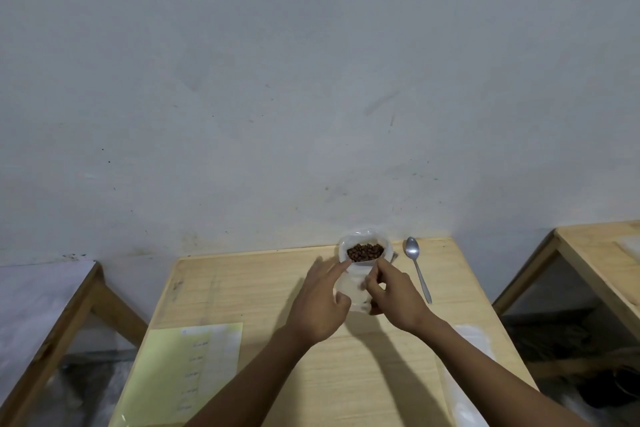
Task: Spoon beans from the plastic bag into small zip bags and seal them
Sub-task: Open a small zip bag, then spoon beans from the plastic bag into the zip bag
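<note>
We see both hands meeting over a small clear plastic zip bag [349, 288] near the far middle of the light wooden table [270, 295]. The left hand [320, 305] has its index finger stretched toward the bag's upper left corner and its thumb against the bag's left side; the other fingers lie loose. The right hand [394, 298] has its fingers curled, pinching the bag's right edge. The bag is see-through and half covered by the fingers, so its outline, its contents and whether its zip is closed are hard to make out.

Just behind it stands a clear plastic bag [366, 246] rolled open, with dark brown beans [365, 252] showing inside; it sits close to the table's far edge, by the grey wall [311, 80]. A metal spoon [417, 267] lies just right of it, bowl away from us, apart from both hands.

Nearer us, a pale yellow sheet [180, 371] lies at front left, cut off by the frame; its print is too blurred to read. At front right is a whitish flat patch [467, 374], possibly more plastic bags. Bare tabletop lies left of the hands. Other wooden tables are partly visible at both sides.
</note>
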Demonstrator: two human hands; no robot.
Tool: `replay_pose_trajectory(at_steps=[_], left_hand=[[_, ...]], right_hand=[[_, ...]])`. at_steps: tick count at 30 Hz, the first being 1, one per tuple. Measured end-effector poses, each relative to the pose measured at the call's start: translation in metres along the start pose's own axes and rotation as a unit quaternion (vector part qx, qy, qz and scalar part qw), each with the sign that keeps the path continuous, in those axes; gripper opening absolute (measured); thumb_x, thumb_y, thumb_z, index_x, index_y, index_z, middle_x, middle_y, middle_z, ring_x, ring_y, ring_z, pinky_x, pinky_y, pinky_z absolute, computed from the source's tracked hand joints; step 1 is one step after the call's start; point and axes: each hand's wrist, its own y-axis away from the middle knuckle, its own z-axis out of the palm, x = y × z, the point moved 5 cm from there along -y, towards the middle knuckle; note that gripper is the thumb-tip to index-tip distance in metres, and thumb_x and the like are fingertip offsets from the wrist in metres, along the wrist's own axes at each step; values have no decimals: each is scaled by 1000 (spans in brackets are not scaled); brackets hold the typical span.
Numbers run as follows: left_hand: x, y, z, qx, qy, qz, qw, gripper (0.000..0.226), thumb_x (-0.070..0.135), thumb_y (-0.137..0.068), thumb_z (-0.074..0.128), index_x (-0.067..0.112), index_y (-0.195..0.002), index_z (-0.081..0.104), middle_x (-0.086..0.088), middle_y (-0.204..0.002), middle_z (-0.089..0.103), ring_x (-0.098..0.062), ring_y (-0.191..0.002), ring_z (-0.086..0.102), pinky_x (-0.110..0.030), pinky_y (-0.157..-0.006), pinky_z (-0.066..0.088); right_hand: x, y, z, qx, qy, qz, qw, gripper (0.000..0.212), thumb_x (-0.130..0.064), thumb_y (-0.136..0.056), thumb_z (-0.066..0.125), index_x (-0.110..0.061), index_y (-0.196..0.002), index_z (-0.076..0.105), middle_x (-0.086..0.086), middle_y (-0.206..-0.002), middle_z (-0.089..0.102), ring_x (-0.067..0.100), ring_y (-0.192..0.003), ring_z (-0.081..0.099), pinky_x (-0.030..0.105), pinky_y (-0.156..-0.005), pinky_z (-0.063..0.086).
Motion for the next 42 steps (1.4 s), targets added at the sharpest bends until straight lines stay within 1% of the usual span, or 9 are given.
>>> replay_pose_trajectory(at_steps=[4, 7, 12, 17, 22, 26, 28, 32, 42], left_hand=[[-1, 1, 5, -71, -14, -57, 996, 52, 33, -88, 47, 38, -139, 43, 17, -139, 49, -9, -127, 46, -28, -102, 38], [6, -3, 1, -43, -58, -57, 996, 53, 35, -89, 46, 34, -142, 41, 14, -140, 49, -12, -127, 47, -31, -102, 39], [-3, 5, 11, -16, 50, -7, 999, 60, 57, -90, 45, 28, -143, 39, 15, -141, 46, -6, -131, 42, -34, -109, 36], [-9, 9, 33, 26, -75, 62, 995, 98, 73, -70, 61, 23, -149, 31, 9, -145, 39, -20, -136, 31, -40, -109, 35], [-14, 2, 40, 56, -102, 59, 991, 77, 61, -68, 61, 20, -133, 53, 2, -116, 62, -25, -107, 54, -40, -87, 49], [-19, -8, 43, 2, -123, 47, 991, 73, 61, -73, 65, 27, -136, 50, 6, -120, 61, -17, -116, 52, -41, -110, 30], [-24, -10, 41, -1, -97, 16, 995, 70, 54, -78, 69, 27, -139, 46, 8, -129, 56, -12, -125, 47, -41, -118, 16], [-25, -14, 34, 33, -62, -23, 997, 71, 53, -74, 74, 25, -136, 51, 6, -124, 61, -17, -113, 54, -42, -106, 35], [-35, -4, 30, 56, -48, -55, 996, 77, 71, -68, 58, 26, -131, 55, 7, -117, 63, -14, -104, 59, -45, -94, 47]], right_hand=[[0, 7, -2, 72, 134, -54, 987, 18, -16, -96, 43, -18, -80, 37, 6, -66, 51, 18, -50, 39, 40, -49, 37], [0, 9, -3, 102, 159, -56, 980, 17, -16, -97, 42, -19, -81, 36, 6, -68, 51, 24, -55, 44, 44, -51, 40], [4, 13, -19, 101, -50, 30, 993, 15, -15, -99, 48, -10, -85, 47, 10, -89, 63, 29, -63, 67, 39, -53, 60], [15, 16, -14, 73, -290, 168, 939, 17, -6, -98, 45, -10, -83, 42, 16, -90, 57, 48, -69, 70, 42, -59, 60], [46, 15, -11, 33, -314, 221, 923, 13, -6, -97, 51, -8, -86, 45, 25, -89, 58, 46, -73, 70, 44, -69, 62], [74, 10, -16, -26, -323, 247, 913, 15, -13, -97, 58, -5, -86, 53, 17, -85, 61, 30, -70, 65, 31, -62, 57], [95, -1, -24, -6, -289, 261, 921, 20, -21, -96, 60, -4, -86, 59, 13, -82, 63, 25, -66, 63, 31, -59, 52], [148, -39, -57, 110, -35, 269, 956, 18, -21, -92, 60, -7, -84, 69, 12, -88, 70, 29, -77, 66, 40, -73, 54], [197, -105, -62, 95, 229, 293, 924, 24, -30, -90, 55, -8, -91, 64, 10, -97, 60, 32, -89, 62, 37, -71, 53]])
